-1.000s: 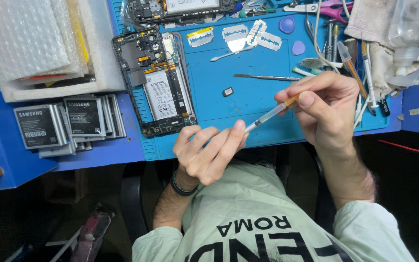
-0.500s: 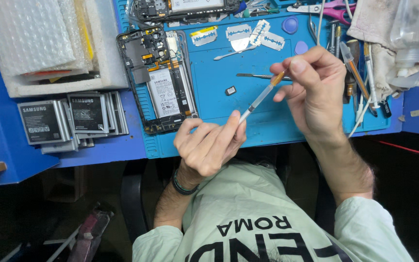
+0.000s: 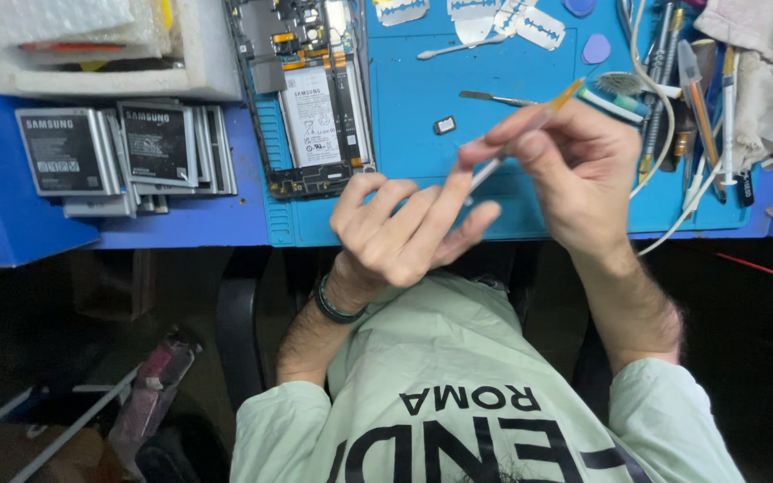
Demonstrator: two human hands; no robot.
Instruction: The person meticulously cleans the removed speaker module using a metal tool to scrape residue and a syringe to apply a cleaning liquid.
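Observation:
My right hand [image 3: 574,170] grips a thin brush-like tool with a clear shaft and an orange end [image 3: 530,121], held slanted over the blue work mat [image 3: 422,116]. The tool's lower tip meets the raised fingers of my left hand [image 3: 404,233], which hovers near the mat's front edge with fingers loosely curled and apart. An opened phone [image 3: 310,98] with its white battery and circuit board showing lies on the mat to the left of both hands. A tiny dark component [image 3: 445,125] sits on the mat beyond my left hand.
Several flat phone batteries [image 3: 123,152] are stacked at the left beside a white foam tray [image 3: 109,80]. Razor blades [image 3: 530,22], purple picks [image 3: 596,49], a metal spudger [image 3: 494,97] and several pens and tools with a white cable [image 3: 682,107] crowd the right. A cloth [image 3: 753,54] lies far right.
My right hand has lifted and moved away from me with the tool. My left hand's fingers have opened and risen toward the tool's tip. The view has shifted slightly.

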